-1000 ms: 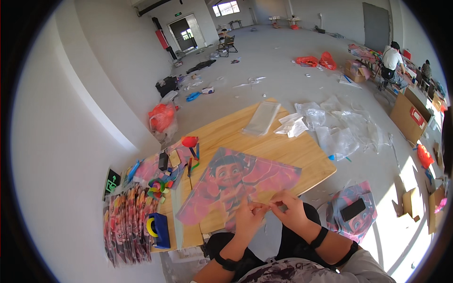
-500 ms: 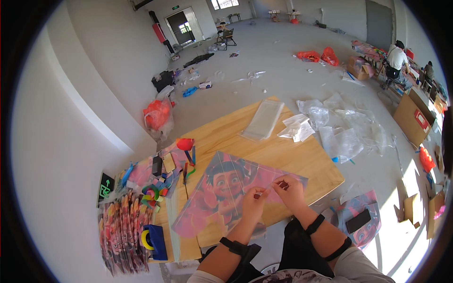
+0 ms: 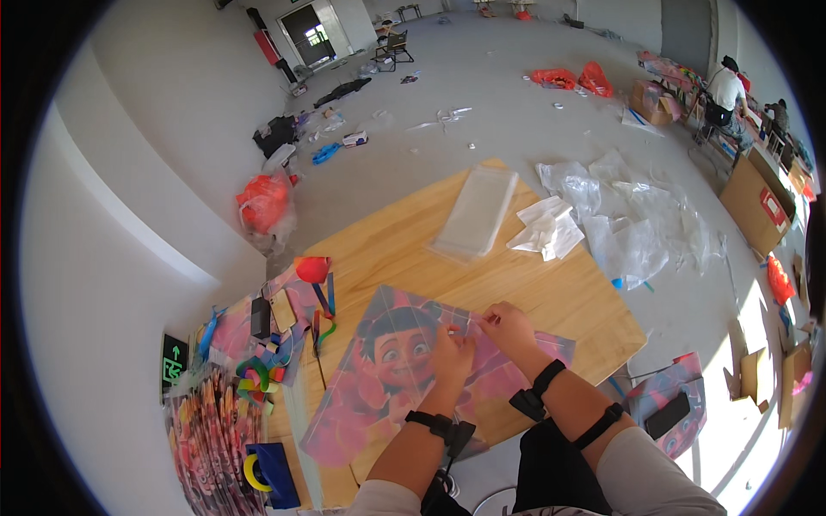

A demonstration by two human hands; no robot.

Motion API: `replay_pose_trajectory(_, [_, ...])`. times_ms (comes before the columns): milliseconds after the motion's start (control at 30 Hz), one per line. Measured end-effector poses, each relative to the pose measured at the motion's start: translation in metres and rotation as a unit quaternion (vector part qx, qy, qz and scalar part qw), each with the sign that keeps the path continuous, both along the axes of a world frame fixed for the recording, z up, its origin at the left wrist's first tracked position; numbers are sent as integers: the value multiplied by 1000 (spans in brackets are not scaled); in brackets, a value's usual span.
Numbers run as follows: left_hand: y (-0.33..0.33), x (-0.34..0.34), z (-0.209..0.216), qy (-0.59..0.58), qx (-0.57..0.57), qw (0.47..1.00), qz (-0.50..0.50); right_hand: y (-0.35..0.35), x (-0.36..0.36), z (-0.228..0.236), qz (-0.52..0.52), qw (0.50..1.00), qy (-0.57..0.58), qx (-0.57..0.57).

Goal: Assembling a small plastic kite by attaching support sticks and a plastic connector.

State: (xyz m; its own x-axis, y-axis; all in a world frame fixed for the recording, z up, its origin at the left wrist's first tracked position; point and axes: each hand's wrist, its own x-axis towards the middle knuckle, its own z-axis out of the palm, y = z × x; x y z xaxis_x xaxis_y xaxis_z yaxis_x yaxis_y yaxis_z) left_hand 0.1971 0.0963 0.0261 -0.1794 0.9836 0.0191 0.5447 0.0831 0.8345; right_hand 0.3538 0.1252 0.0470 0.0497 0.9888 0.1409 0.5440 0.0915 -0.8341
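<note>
A pink kite point(image 3: 346, 404) of thin sheet, printed with a dark-haired cartoon child, lies on the wooden table in front of me. Thin pale lines cross it, and one runs along its upper edge. My left hand point(image 3: 453, 357) is closed in a pinch at that edge, right of the printed face. Close beside it on the right, my right hand point(image 3: 509, 331) also pinches the upper edge, fingertips turned toward the left hand. Whatever small part lies between the fingertips is too small to make out. Both forearms cover some of the kite's lower right.
On the wooden table point(image 3: 379, 232) lie clear plastic sleeves point(image 3: 478, 211) and crumpled white paper point(image 3: 546, 228). Left are coloured ribbon pieces point(image 3: 258, 374), a blue tape dispenser point(image 3: 274, 475) and hanging printed sheets point(image 3: 215, 439). A phone point(image 3: 668, 415) rests on the right. People work far right.
My hands have come down from above the kite to its upper edge, a little to the left. The kite has shifted slightly, and the whole view has tilted.
</note>
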Motion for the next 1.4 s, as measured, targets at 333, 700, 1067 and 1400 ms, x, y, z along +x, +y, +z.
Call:
replay_pose_trajectory(333, [29,-4,-12,120,-77,989,39,22,-13,-32,-17,994,-104,32])
replay_pose_trajectory(700, [39,2,3,128,-152,979,40,26,-16,-33,-45,992,-110,33])
replay_pose_trajectory(1067, [49,0,7,148,-197,969,27,23,-17,-33,-47,990,-131,32])
replay_pose_trajectory(1400, [60,-9,-18,138,-234,962,-5,20,-23,-29,-143,976,-161,-12])
